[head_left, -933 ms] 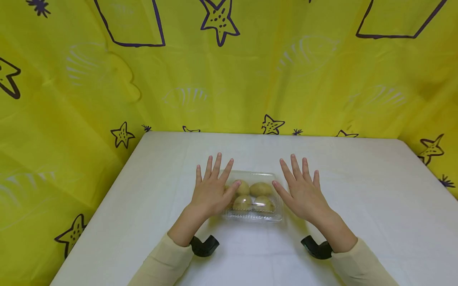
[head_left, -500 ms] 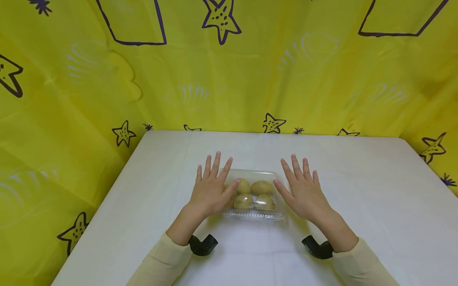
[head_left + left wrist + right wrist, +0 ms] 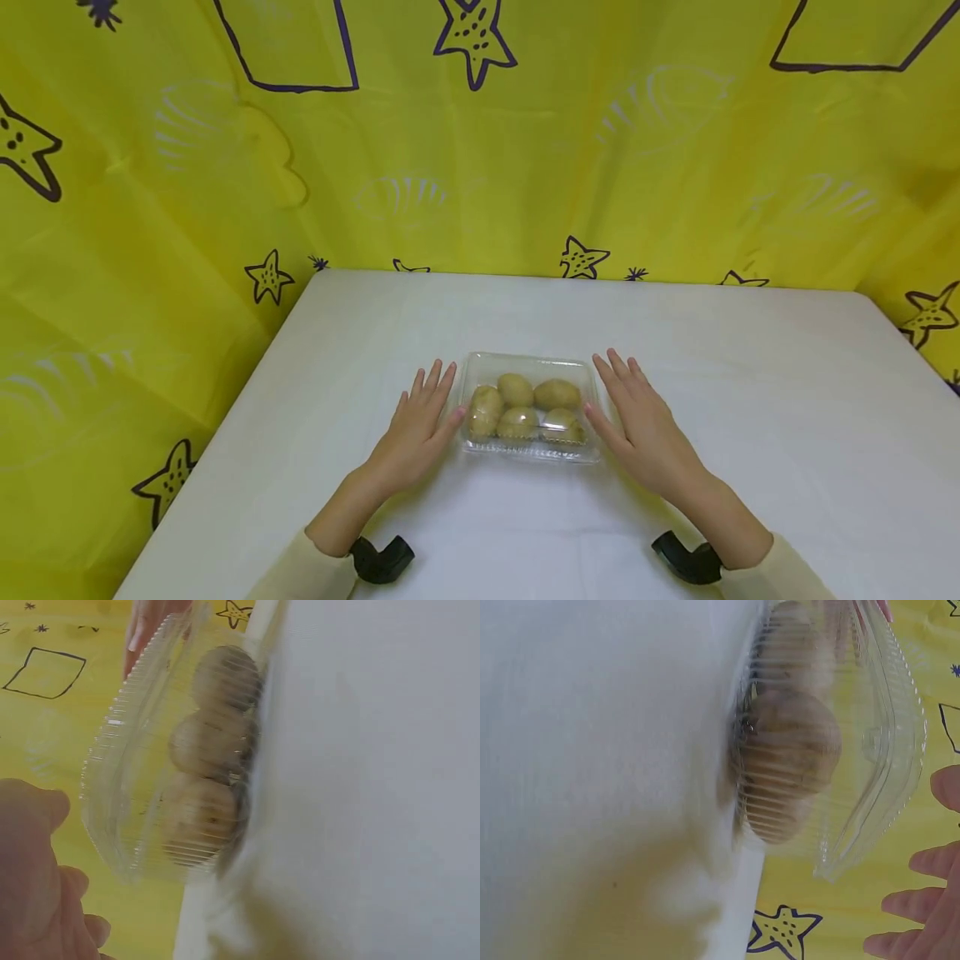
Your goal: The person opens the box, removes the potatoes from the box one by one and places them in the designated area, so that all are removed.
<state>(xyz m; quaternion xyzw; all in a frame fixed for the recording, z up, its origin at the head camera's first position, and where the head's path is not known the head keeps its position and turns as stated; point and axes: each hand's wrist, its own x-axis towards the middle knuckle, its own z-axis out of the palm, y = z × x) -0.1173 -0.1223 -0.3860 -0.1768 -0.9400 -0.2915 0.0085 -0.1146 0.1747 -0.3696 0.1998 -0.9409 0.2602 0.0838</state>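
Both hands lowered beside clear container (image 3: 531, 408), left hand (image 3: 415, 433) and right hand (image 3: 643, 421) flat-fingered, flanking potatoes (image 3: 525, 407)

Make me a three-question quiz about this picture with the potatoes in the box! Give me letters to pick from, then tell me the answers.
1. Where is the clear box?
A. between the two hands
B. on the floor
C. hanging on the curtain

2. What colour is the curtain behind the table?
A. blue
B. yellow
C. red

3. How are the fingers of the left hand and right hand?
A. made into fists
B. straight and open
C. pointing with one finger

Answers: 1 A, a hand lies at each side of the box. 2 B, it is yellow with dark stars. 3 B, the fingers lie stretched out beside the box.
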